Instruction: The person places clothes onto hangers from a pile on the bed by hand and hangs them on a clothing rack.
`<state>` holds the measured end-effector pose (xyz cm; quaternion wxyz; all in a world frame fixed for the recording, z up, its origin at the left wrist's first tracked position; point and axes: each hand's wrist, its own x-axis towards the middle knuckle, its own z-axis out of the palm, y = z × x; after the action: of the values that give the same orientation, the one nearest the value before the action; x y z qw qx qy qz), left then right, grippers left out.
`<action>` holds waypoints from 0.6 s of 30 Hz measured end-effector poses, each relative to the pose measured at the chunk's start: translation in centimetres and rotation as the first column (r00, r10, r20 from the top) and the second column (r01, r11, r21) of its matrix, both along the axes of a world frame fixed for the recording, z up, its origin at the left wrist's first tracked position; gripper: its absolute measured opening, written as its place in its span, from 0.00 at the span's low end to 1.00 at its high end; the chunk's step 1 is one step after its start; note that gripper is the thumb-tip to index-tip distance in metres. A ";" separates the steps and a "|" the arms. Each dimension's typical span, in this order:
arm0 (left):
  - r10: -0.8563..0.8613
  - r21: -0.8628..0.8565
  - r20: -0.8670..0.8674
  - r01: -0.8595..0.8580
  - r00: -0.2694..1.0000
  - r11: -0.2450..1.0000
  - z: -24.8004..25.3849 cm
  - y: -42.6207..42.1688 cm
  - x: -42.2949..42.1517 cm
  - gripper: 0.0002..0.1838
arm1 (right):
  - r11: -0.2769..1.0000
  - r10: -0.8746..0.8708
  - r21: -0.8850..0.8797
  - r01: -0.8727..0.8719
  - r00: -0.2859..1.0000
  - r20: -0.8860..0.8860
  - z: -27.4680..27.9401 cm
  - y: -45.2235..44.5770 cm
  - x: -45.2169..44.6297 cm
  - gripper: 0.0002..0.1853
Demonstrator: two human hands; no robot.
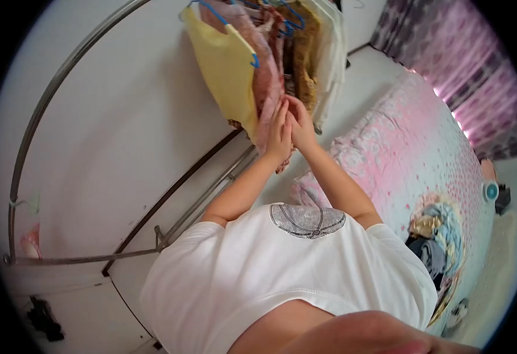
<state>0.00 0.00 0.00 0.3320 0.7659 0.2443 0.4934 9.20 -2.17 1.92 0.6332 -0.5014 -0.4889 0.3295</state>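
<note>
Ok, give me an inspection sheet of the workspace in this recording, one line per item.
Surface: bed with a pink-and-white floral cover.
Job's things: yellow top, pink garment and white garment hanging; blue hangers visible.
Clutter: heap of clothes on the bed.
Hands: left hand and right hand close together at the hanging clothes; whether they grip cloth is unclear.
Cables: nothing seen that is clearly a cable.
Surroundings: metal frame, pale wall, patterned curtain.
</note>
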 end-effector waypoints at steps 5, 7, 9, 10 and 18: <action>-0.008 0.096 -0.296 0.038 0.955 0.995 -7.3 -4.9 3.1 0.28 | 0.911 -0.389 0.032 0.412 0.829 0.402 -8.7 -7.1 3.8 0.22; -0.022 0.059 -0.482 0.058 0.876 0.997 -11.4 -6.9 5.2 0.30 | 0.825 -0.381 -0.046 0.563 0.615 0.690 -14.9 -11.6 8.0 0.29; -0.029 0.034 -0.668 0.069 0.744 0.997 -14.0 -10.0 5.4 0.32 | 0.637 -0.219 -0.229 0.737 0.457 0.862 -18.2 -19.4 10.0 0.33; -0.037 0.030 -0.694 0.081 0.719 0.996 -15.3 -11.1 5.8 0.34 | 0.581 -0.215 -0.221 0.783 0.409 0.887 -19.0 -23.4 11.0 0.34; 0.037 0.247 -0.852 0.340 0.522 0.908 -19.5 -20.2 10.3 0.36 | 0.070 -0.228 -0.177 0.982 0.188 0.955 -21.0 -46.9 12.9 0.40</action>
<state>10.26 -20.24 -19.52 0.0589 0.9750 0.2025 0.0695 22.11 -49.06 -19.09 0.1187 -0.9779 -0.1504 -0.0836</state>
